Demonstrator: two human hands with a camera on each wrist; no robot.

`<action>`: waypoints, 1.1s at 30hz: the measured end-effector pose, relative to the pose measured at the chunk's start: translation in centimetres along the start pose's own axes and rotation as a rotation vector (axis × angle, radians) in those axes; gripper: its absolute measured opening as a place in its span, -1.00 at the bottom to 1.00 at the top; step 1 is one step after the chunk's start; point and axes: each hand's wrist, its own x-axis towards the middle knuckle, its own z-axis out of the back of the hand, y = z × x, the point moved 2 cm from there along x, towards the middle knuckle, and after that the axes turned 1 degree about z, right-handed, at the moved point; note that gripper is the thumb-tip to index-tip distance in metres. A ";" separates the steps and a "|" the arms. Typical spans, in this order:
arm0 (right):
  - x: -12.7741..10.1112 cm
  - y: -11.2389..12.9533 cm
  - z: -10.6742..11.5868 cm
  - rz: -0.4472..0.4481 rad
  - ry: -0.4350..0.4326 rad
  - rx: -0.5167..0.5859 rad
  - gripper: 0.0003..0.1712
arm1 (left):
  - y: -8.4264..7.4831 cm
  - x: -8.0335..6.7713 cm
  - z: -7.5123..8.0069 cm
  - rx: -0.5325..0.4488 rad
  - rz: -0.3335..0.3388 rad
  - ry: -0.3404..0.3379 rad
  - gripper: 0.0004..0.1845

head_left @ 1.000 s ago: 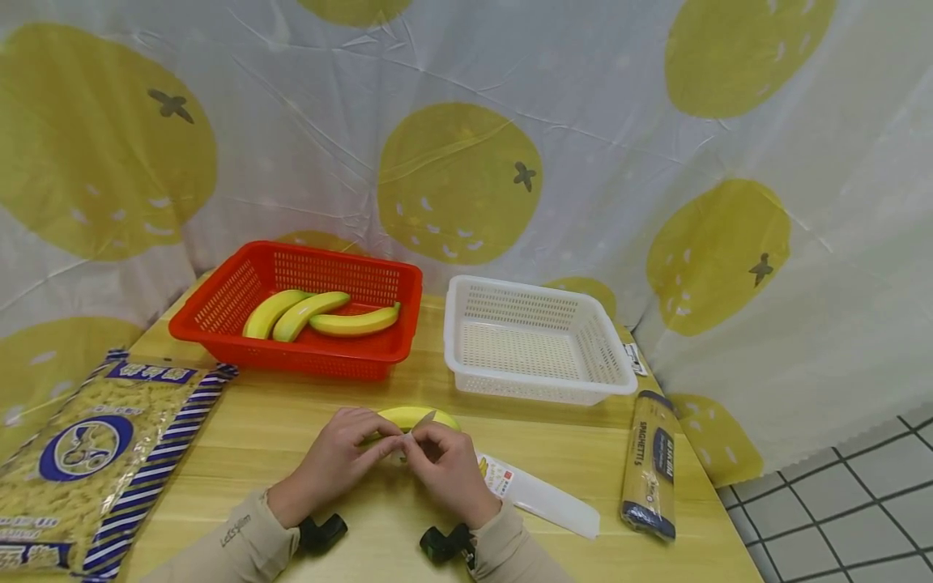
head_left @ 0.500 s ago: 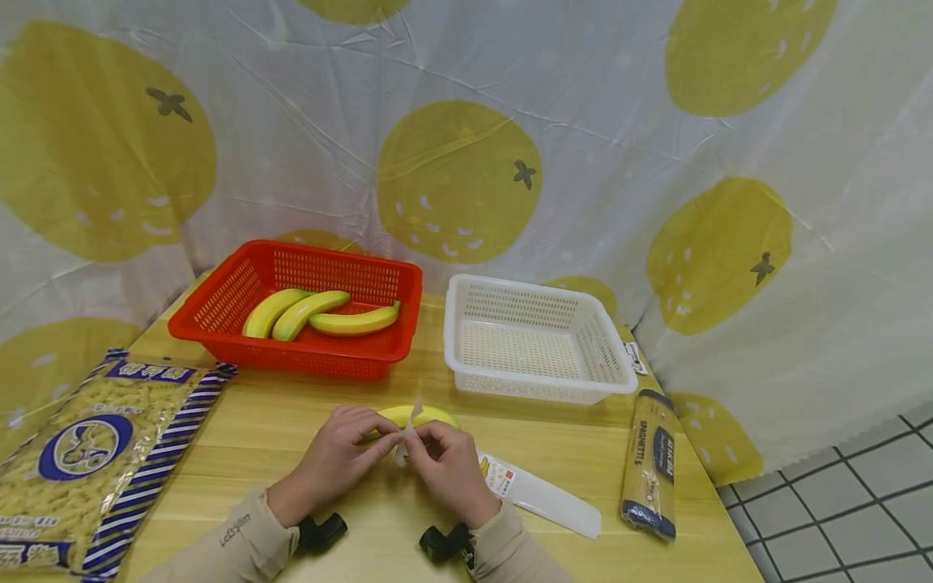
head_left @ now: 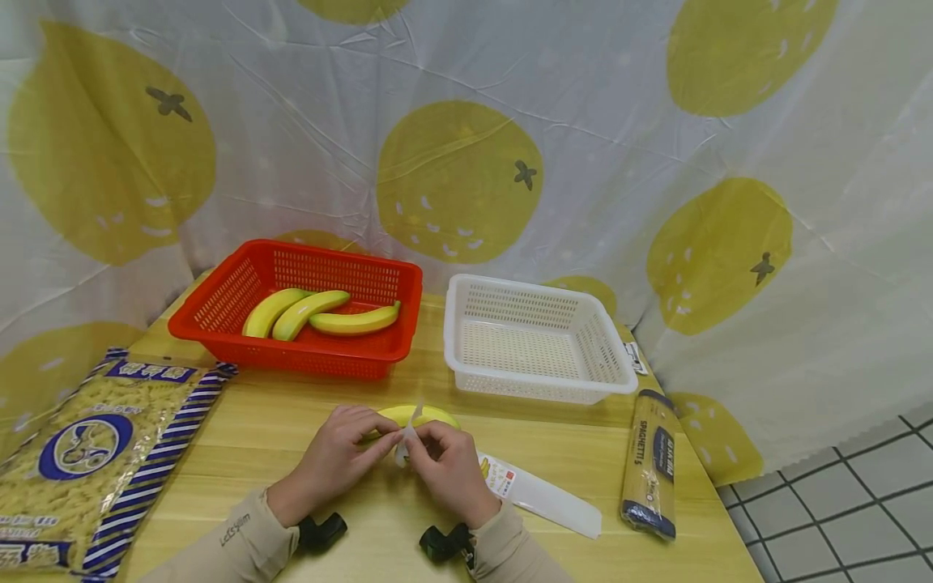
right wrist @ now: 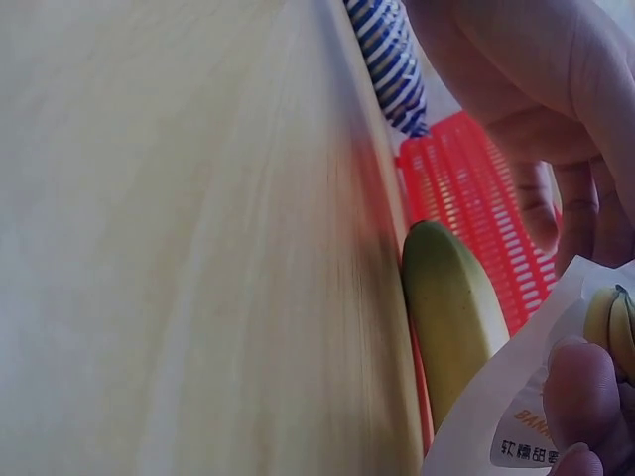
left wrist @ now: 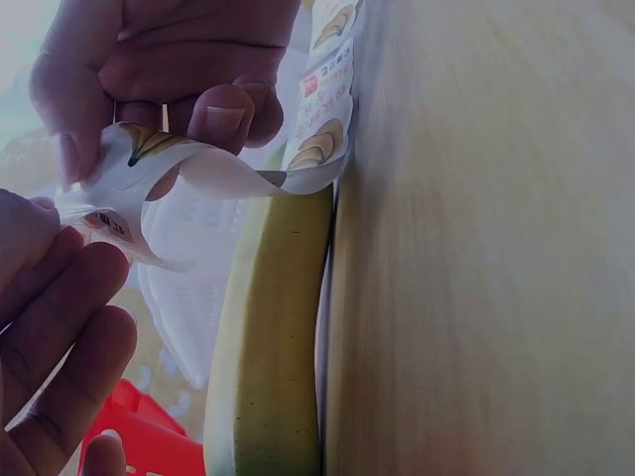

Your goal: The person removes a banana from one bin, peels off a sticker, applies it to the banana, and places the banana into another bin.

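Observation:
Low in the middle of the head view, my left hand [head_left: 385,443] and right hand [head_left: 425,440] meet over the wooden table [head_left: 291,421]. Both pinch the curled end of a white label strip [head_left: 410,425] printed with small banana pictures; the strip's far end [head_left: 543,495] lies flat on the table to the right. A yellow banana [head_left: 430,416] lies on the table just behind the hands. The left wrist view has the strip [left wrist: 213,169] bent over the banana [left wrist: 273,337], pinched by right-hand fingers [left wrist: 223,109]. In the right wrist view my thumb [right wrist: 585,392] presses the strip [right wrist: 496,412] beside the banana [right wrist: 451,307].
A red basket [head_left: 219,304] at the back left holds three bananas [head_left: 321,312]. A white basket [head_left: 539,393] stands to its right. A spaghetti pack [head_left: 651,461] lies near the right edge, a large pasta bag [head_left: 95,453] at the left edge. A patterned curtain [head_left: 466,162] hangs behind.
The free tip of the label strip has swung from pointing right to standing nearly upright between the fingers. Hands and banana have stayed in place.

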 end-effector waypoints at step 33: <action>0.0 -0.4 -0.2 0.010 -0.012 -0.007 -0.84 | 0.1 0.1 0.0 0.016 -0.029 -0.036 -0.74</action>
